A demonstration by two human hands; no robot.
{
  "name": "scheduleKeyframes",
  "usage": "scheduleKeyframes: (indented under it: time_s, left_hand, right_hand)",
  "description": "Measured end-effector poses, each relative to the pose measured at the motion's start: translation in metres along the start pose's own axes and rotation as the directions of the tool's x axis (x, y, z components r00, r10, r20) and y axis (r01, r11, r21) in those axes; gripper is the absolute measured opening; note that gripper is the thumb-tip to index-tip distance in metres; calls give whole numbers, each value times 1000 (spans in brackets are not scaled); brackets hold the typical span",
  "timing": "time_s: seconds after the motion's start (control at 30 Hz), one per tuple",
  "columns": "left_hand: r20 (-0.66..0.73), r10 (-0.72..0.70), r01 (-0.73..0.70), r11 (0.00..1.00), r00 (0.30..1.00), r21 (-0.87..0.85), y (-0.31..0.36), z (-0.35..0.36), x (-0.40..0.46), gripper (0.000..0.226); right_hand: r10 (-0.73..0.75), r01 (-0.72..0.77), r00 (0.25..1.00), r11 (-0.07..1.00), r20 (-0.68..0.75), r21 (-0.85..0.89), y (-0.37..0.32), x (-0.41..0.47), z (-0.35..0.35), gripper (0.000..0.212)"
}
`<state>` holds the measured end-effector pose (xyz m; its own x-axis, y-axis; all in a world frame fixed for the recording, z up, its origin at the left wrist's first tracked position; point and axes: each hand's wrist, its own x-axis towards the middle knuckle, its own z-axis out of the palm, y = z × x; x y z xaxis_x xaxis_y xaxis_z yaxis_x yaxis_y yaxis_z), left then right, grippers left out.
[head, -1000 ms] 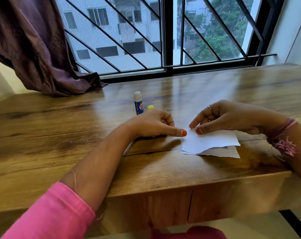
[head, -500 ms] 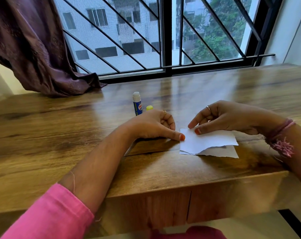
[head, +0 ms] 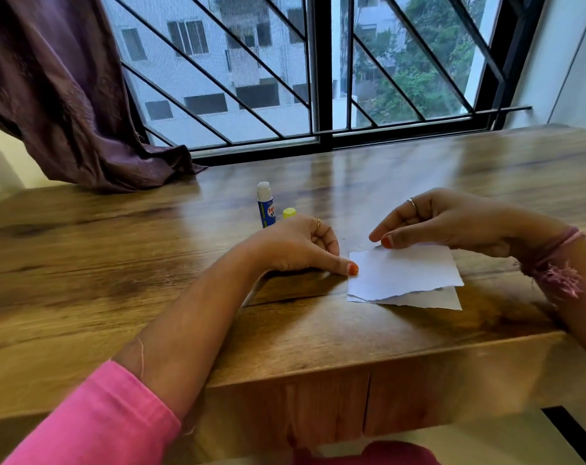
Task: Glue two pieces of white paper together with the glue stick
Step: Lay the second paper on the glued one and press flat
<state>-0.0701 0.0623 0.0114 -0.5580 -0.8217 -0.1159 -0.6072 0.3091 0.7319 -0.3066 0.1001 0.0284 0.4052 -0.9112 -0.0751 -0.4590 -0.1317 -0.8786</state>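
Nearest the viewer, a pink sleeve (head: 94, 421) covers the left forearm, which reaches in from seven o'clock across the front edge of the wooden table (head: 117, 263). Just beyond that edge, at about four o'clock from the middle of the view, two pieces of white paper lie stacked: the top sheet (head: 402, 273) has a torn near edge, and the lower sheet (head: 432, 300) shows below it as a strip along the near side. The left hand (head: 301, 246) rests at the paper's nine o'clock side, its other fingers curled in while the thumb tip presses flat on the top sheet's left edge; it grasps nothing. The right hand (head: 446, 223) comes in from three o'clock with a pink thread band (head: 560, 263) at the wrist; its fingers are loosely bent, the thumb tip touching the far edge of the top sheet, and whether it pinches the paper cannot be told. Farther off, at eleven o'clock from the left hand, the glue stick (head: 265, 206) stands upright with its white glue tip exposed, and its yellow cap (head: 289, 213) sits just beside it at three o'clock. At the far left a purple curtain (head: 67, 95) drapes onto the table, and a barred window (head: 318, 68) runs behind.
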Motion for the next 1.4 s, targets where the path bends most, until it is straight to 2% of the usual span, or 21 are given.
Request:
scheduleKeyframes:
  time_s: [0.2,0.53,0.9,1.4]
  left_hand:
    - [-5,-16,16,1000,1000,12,1,0,-1,32]
    - [-5,-25,25,999,1000,20,3,0,-2,31]
    - [-1,-7,7,1000,1000,-5,4,1,-4,31]
    - [-8,2,-2,1000,1000,-4,5,2,-5,28]
  right_hand:
    - [23,-23,1000,999,14,35,1,-1,-3,38]
    - [45,-44,999,999,20,-12,0,-7,-10,49]
    - [60,-63,997,995,-38,-77,0,-18,-18,41]
    - [41,-48,997,993,-59,-108,4,-21,-21,42]
